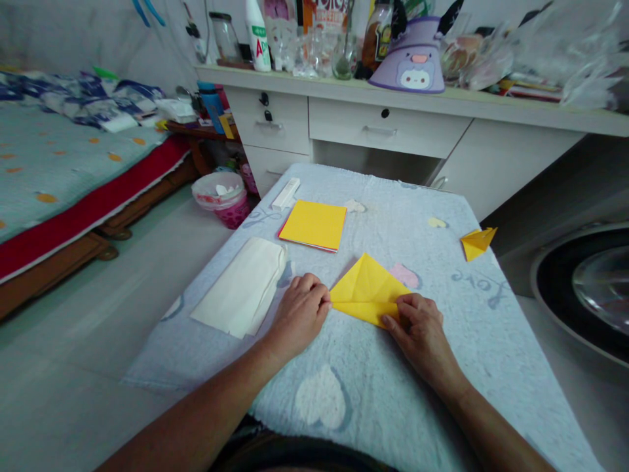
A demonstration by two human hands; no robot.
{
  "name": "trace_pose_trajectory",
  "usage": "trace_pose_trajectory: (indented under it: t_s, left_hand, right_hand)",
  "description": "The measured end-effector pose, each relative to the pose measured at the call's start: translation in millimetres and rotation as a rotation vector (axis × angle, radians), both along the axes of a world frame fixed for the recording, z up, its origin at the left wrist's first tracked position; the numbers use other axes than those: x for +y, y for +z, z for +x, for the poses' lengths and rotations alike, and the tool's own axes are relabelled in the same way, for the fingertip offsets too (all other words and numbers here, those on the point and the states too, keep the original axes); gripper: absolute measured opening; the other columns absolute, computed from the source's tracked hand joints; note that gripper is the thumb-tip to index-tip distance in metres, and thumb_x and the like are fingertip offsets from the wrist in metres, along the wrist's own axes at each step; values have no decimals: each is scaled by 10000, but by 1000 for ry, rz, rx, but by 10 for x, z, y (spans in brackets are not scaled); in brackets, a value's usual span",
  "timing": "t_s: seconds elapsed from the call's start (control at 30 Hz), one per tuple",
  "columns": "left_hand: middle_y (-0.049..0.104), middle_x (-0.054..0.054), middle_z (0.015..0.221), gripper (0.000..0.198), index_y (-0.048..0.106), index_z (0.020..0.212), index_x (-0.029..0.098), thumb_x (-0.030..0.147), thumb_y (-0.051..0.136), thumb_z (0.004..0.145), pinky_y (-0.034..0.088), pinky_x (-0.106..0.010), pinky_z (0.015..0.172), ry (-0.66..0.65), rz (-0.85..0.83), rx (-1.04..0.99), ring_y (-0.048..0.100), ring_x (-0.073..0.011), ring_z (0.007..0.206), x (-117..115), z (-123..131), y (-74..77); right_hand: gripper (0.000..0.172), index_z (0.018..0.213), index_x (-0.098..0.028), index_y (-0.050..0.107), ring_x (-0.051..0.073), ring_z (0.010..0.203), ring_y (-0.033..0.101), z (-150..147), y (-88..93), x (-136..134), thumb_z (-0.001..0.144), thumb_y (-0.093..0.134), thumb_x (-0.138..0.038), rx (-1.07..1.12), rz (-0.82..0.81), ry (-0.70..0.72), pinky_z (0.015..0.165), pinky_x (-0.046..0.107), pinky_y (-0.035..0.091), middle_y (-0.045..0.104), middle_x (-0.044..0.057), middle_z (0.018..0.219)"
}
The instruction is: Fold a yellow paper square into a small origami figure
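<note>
A folded yellow paper lies on the light blue towel-covered table in front of me. My left hand is curled, its fingertips pressing the paper's left corner. My right hand pinches the paper's lower right edge with thumb and fingers. A stack of yellow square sheets lies farther back. A finished small yellow folded piece sits at the right of the table.
A white folded cloth or paper bundle lies left of my hands. A small white box rests at the table's far edge. Beyond stand a cluttered desk, a pink bin and a bed.
</note>
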State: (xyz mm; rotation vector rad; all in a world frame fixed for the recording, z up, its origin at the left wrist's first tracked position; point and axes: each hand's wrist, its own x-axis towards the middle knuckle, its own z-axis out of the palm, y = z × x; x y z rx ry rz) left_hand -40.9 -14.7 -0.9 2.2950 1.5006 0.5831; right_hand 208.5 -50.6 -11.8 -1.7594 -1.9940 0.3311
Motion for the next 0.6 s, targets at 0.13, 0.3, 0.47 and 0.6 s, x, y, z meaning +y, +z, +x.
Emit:
trace_pose_trajectory:
  t_s: [0.13, 0.3, 0.47, 0.6]
  left_hand:
    - [525, -39, 949, 87, 571, 817, 192, 127, 535, 862, 417, -386, 879, -4, 8, 35, 492, -210, 926, -5, 5, -9]
    - [513, -48, 947, 90, 549, 815, 193, 135, 509, 872, 419, -381, 845, 8, 13, 71, 474, -215, 917, -10, 19, -19]
    - [508, -46, 948, 92, 537, 813, 198, 124, 508, 858, 425, -381, 842, 27, 22, 88, 472, -217, 923, -14, 34, -18]
    - [510, -49, 945, 89, 534, 811, 197, 125, 508, 858, 430, -383, 839, 29, 19, 93, 474, -219, 918, -15, 39, -5]
  right_hand:
    - [208, 672, -209, 580, 268, 895, 520, 6, -13, 17, 825, 624, -344, 4, -2, -6, 794, 437, 392, 621, 84, 961]
    - [242, 635, -211, 539, 260, 878, 519, 9, -28, 32, 820, 624, -342, -5, 7, -11, 777, 427, 387, 614, 77, 925]
    - [256, 621, -214, 521, 251, 855, 522, -3, -25, 35, 820, 614, -345, -12, 16, -14, 764, 420, 386, 616, 73, 907]
    - [251, 624, -214, 525, 254, 860, 521, -9, -16, 32, 816, 621, -343, -12, 7, -16, 767, 420, 387, 613, 72, 907]
